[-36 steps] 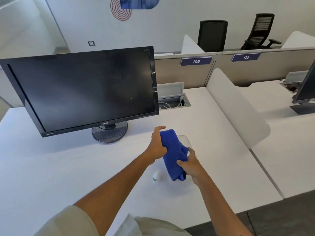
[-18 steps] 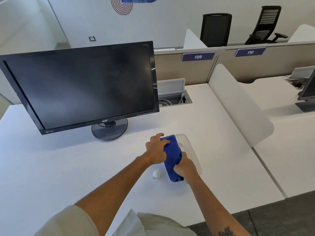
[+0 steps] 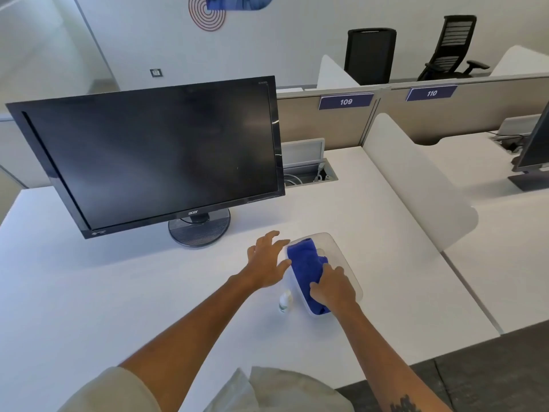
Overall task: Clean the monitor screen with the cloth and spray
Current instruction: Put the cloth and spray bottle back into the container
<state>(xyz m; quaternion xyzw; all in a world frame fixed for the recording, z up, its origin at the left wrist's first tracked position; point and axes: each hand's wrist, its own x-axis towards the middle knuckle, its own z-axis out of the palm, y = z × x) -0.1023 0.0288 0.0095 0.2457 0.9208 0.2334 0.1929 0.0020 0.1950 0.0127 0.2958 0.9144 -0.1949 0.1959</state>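
Observation:
A blue cloth [image 3: 306, 260] lies in a clear plastic tray [image 3: 344, 260] on the white desk [image 3: 118, 292]. My right hand [image 3: 332, 285] rests on the cloth's near end, fingers bent down onto it. My left hand [image 3: 267, 260] hovers just left of the tray with fingers spread, its thumb near the tray's rim, holding nothing. A small white spray bottle [image 3: 285, 301] stands on the desk just left of the tray, below my left hand. The black monitor [image 3: 160, 156] stands at the back left, its dark screen facing me.
A cable box [image 3: 309, 171] with its lid raised sits behind the monitor's right edge. A white curved divider [image 3: 416, 179] bounds the desk on the right. A second monitor [image 3: 534, 150] is on the neighbouring desk. Two black office chairs stand beyond the partition.
Both hands lowered the blue cloth into the tray. My left hand has let go of it and opened to the left; my right hand stays on the cloth.

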